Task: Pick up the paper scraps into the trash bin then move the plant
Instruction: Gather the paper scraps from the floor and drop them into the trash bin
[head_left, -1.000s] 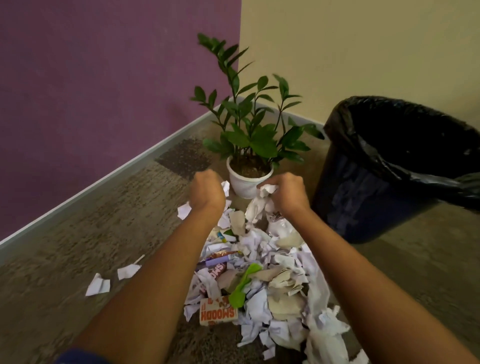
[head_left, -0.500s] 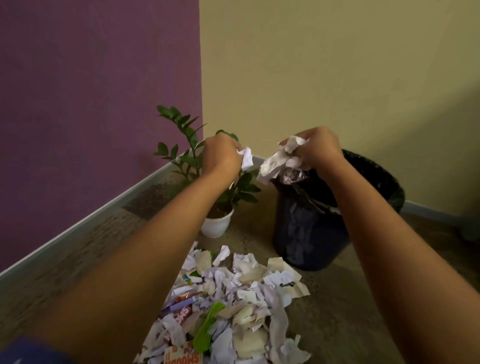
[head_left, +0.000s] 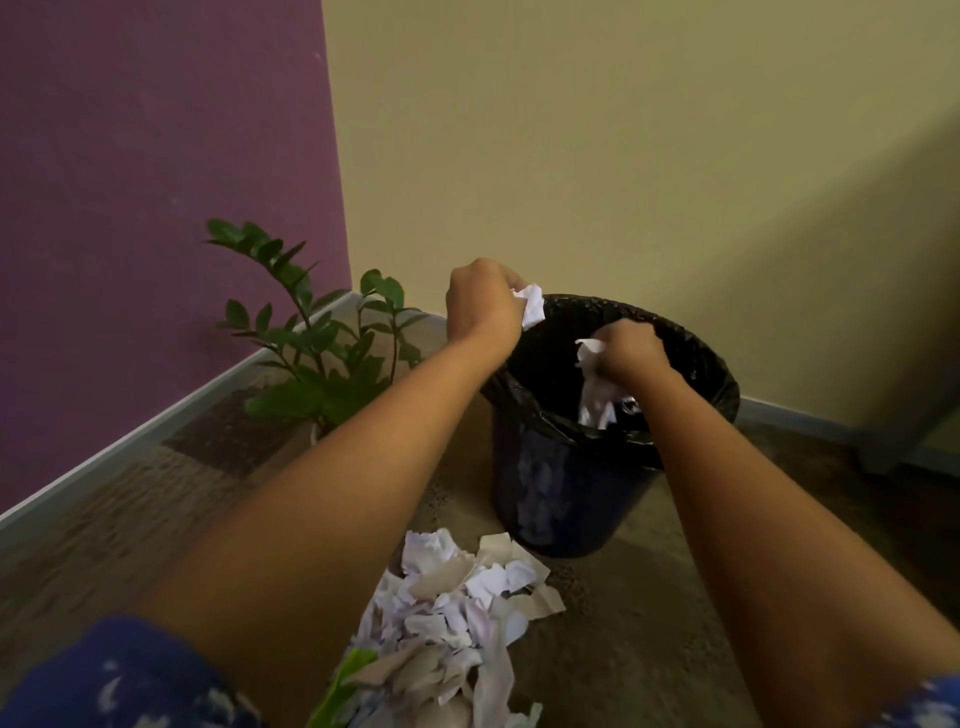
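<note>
Both hands loaded, at the drop point.

- Left hand (head_left: 483, 301): fisted round a white wad (head_left: 532, 306), which pokes out on its right side. It sits over the trash bin (head_left: 561, 499) at the left edge of the rim, not clearly inside it.
- Right hand (head_left: 628, 348): fingers curled on a bunch of scraps (head_left: 595, 384), well inside the rim line. Paper trails down from it toward the liner; can't tell if any is loose.

Key relation: the bin stands upright, mouth up. The opening is straight below the right hand, and below and to the right of the left hand. Right hand looks ready to release. Left hand likely needs a small shift rightward first, or the wad may clip the rim and land outside.

Big pile (head_left: 457, 608) lies on the floor behind the hands, between the forearms, so plenty of trips remain. Plant (head_left: 317, 364) stands left of the left hand, past the forearm, pot mostly hidden. Its move comes later.
</note>
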